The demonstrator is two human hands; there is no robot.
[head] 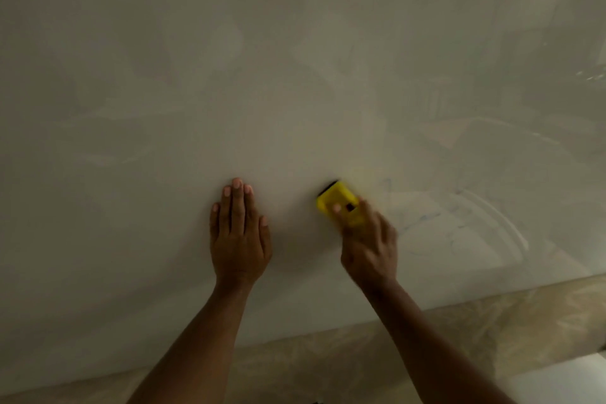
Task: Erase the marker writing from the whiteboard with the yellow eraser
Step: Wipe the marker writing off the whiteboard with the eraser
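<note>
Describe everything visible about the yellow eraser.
The yellow eraser is a small blocky piece, plastic by its look, with a dark strip along its upper left edge and a small dark mark on its back. It lies tilted against the whiteboard, and the right hand grips its lower right part, hiding it. The image is slightly blurred. Faint blue marker traces lie to its right.

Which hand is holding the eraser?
The right hand grips the yellow eraser; the left hand lies flat on the whiteboard, holding nothing.
</note>
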